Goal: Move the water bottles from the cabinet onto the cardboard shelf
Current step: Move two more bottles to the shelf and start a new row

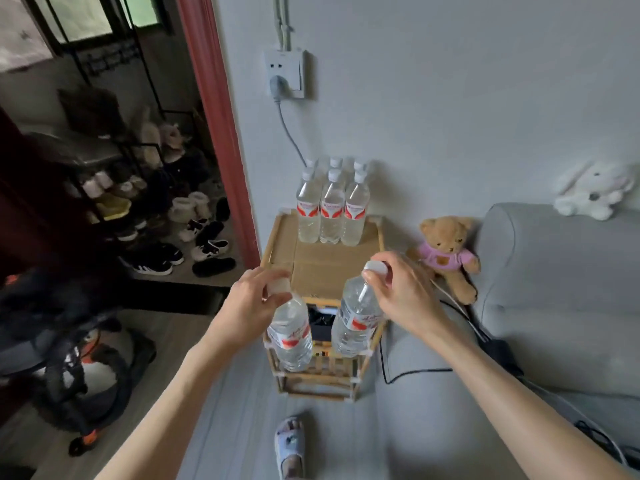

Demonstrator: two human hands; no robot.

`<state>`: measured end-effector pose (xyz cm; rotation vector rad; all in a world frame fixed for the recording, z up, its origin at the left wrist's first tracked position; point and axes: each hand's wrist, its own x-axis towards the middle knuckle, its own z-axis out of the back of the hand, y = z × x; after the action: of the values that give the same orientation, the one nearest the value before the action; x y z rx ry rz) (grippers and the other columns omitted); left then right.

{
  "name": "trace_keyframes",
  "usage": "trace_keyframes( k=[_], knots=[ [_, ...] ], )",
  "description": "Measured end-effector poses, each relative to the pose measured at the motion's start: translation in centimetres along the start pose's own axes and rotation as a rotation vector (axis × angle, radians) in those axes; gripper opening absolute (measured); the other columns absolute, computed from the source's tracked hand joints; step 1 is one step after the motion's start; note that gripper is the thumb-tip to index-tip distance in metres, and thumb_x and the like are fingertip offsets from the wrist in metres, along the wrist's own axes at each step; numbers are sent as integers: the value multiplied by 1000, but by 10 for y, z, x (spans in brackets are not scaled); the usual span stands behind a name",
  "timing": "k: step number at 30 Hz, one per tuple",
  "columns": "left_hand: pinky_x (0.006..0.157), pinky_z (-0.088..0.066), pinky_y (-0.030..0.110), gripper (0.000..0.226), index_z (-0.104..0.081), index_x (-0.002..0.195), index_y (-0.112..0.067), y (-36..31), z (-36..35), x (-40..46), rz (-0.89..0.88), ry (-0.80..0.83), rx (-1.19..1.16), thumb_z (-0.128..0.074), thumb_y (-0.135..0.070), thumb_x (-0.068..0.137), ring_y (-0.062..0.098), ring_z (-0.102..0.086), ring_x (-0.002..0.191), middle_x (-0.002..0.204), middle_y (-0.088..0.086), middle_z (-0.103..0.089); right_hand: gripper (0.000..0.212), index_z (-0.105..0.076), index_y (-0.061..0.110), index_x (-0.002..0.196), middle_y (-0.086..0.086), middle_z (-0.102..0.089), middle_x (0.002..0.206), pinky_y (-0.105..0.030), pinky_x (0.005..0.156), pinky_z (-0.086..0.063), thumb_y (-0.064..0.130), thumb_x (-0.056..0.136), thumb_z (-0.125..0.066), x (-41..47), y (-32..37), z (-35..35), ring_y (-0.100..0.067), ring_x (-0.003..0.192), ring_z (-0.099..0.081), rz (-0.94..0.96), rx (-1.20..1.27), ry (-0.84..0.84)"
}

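Note:
Each hand holds a clear water bottle with a red and white label by its white cap. My left hand (254, 294) grips the left bottle (291, 336), and my right hand (401, 291) grips the right bottle (356, 323). Both bottles hang in front of the bamboo-framed cardboard shelf (311, 263), near its front edge. Several identical bottles (331, 211) stand upright in two rows at the back of the shelf top, against the wall. The cabinet is not recognisable in this view.
A grey sofa (561, 282) stands at the right with a brown teddy bear (448, 252) beside the shelf and a white plush (592, 194) on its back. Cables run from a wall socket (284, 74). A shoe rack (145, 202) fills the left. A slippered foot (290, 445) is below.

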<state>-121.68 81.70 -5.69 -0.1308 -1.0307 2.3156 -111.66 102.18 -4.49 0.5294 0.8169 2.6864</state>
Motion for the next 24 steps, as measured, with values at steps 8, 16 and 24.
trace_keyframes(
  k=[8,16,24],
  knots=[
    [83,-43,32,31,-59,113,-18,19,6,148,-103,10,-8,-63,-16,82,21,-51,87,97,7,-58,21,-54,12,103,-3,-59,98,-21,70,-31,27,88,-55,131,-19,-26,-14,84,-50,-32,-47,-64],
    [72,-33,12,33,-56,116,-17,46,-9,244,-90,99,-4,-62,-17,83,14,-46,89,98,-2,-53,22,-54,10,102,-9,-61,99,-31,76,-39,27,87,-56,216,-40,-63,-25,90,-55,-106,-100,-10],
    [72,-28,11,35,-57,116,-13,54,-31,277,-39,115,-10,-64,-15,82,14,-43,85,97,-4,-50,26,-53,10,106,-4,-56,101,-16,70,-25,30,88,-56,245,-56,-76,-15,88,-48,-96,-49,107]
  ],
)
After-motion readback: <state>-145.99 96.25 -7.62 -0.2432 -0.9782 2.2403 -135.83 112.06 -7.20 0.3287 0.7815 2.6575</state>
